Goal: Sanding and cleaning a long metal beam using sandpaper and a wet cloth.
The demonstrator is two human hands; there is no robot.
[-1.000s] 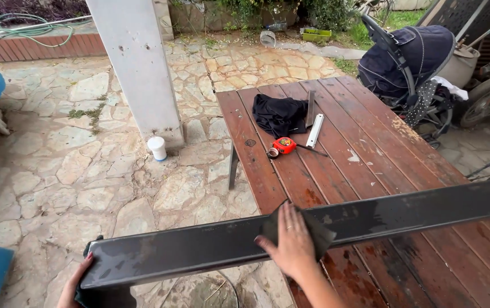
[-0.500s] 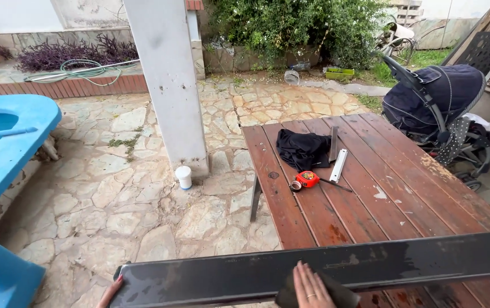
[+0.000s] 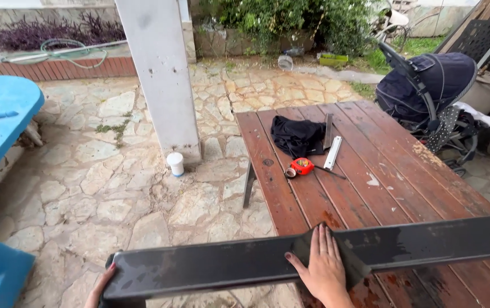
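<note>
Right hand point(image 3: 324, 268): lay flat, fingers spread and straight, pressing a dark grey cloth pad point(image 3: 336, 258) against the near face of the beam; it gripped nothing.
Left hand point(image 3: 100, 288): only partly in view at the near left, fingers at the beam's left end; whether it gripped the end could not be told.
Long dark grey metal beam point(image 3: 210, 265): ran across the near foreground from left to right, its right part lying over the table's near end, its left end jutting past the table above the paving.
Reddish-brown slatted wooden table point(image 3: 370, 188): stretched from the beam toward the far right, its paint worn in patches.
Red and black tape measure point(image 3: 301, 167): lay at mid-table, left of centre.
Short silvery metal bar point(image 3: 332, 152): lay just right of the tape measure, pointing away.
Crumpled black cloth point(image 3: 297, 136): lay just beyond the tape measure.
Small white cup point(image 3: 175, 163): stood on the stone paving point(image 3: 114, 194), near the pillar's foot.
White square pillar point(image 3: 162, 74): rose left of the table.
Blue plastic tub point(image 3: 0, 120): sat at the far left edge.
Dark blue pram point(image 3: 433, 91): stood beyond the table's far right corner.
</note>
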